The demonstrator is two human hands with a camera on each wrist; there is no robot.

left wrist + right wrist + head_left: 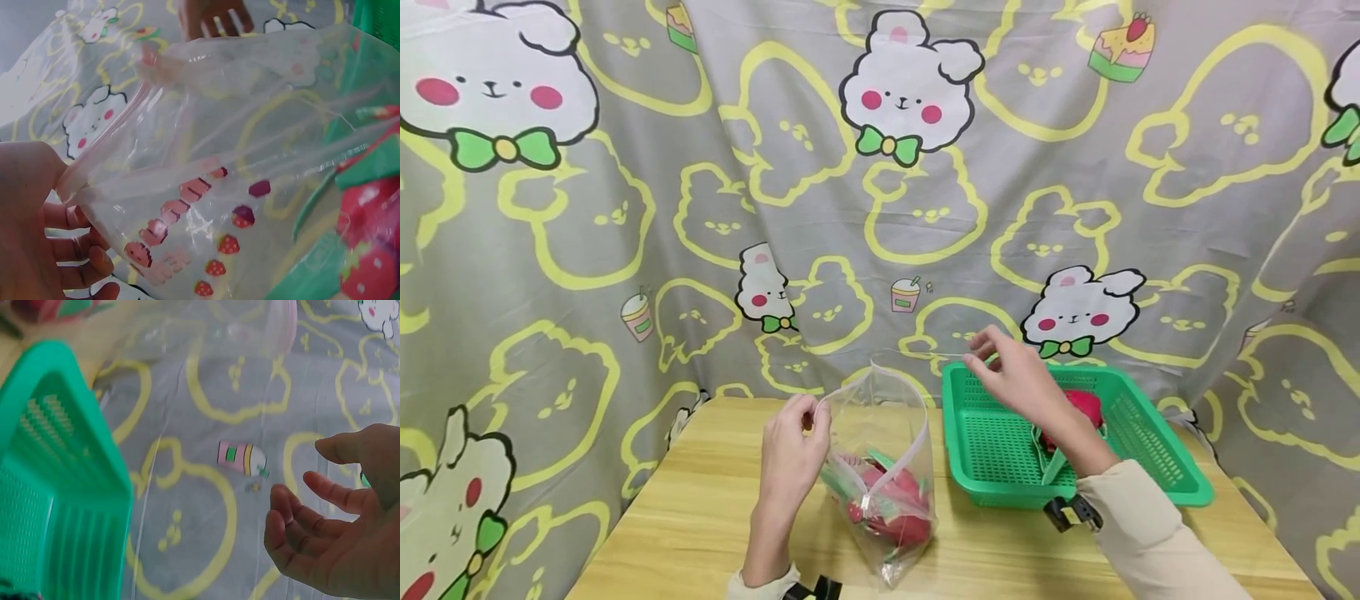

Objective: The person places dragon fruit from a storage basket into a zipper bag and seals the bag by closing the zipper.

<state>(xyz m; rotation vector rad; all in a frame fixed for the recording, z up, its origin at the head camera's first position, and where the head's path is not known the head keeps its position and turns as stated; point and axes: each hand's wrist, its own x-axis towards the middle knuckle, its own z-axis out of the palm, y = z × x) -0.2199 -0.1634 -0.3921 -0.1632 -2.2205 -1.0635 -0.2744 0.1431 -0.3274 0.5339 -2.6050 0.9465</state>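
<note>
A clear zip bag (880, 433) with a pale zip edge and slider stands on the wooden table, its mouth spread apart. Red and green things (895, 504) lie inside it; through the plastic I cannot tell their kind. My left hand (793, 450) pinches the left rim of the bag between thumb and finger, the other fingers loosely bent in the left wrist view. Raised over the back left of the green basket (966, 492), my right hand (337, 519) has its fingers loosely bent and apart, with nothing seen between them.
The basket, right of the bag, holds a red and green thing (1082, 408), partly hidden by my right forearm. A grey patterned cloth (820, 208) hangs behind the wooden table (700, 500) and along its sides.
</note>
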